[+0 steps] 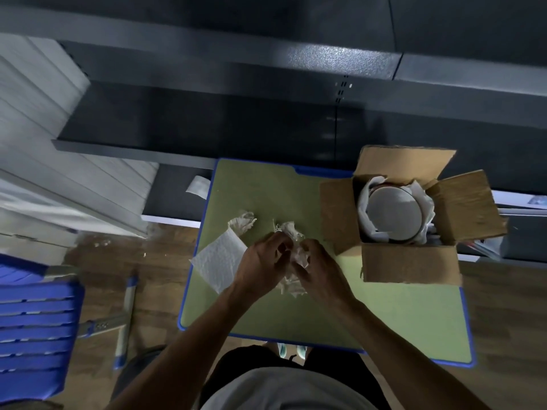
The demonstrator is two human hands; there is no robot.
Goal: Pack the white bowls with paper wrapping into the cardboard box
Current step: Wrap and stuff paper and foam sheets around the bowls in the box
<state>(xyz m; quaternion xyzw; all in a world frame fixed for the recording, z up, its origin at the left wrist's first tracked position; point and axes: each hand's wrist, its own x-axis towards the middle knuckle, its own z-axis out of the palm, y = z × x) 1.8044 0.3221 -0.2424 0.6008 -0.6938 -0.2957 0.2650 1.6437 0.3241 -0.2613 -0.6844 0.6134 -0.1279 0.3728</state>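
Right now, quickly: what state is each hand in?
The left hand grips the crumpled paper.
The right hand grips the same paper.

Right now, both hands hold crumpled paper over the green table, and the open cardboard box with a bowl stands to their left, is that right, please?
Not quite: in the head view the cardboard box stands to their right, not left. Otherwise yes: the left hand and right hand hold crumpled paper over the green table, and the open box holds a bowl.

A green desk (384,315) stands on wood floor (159,279) before dark shelving (236,69).
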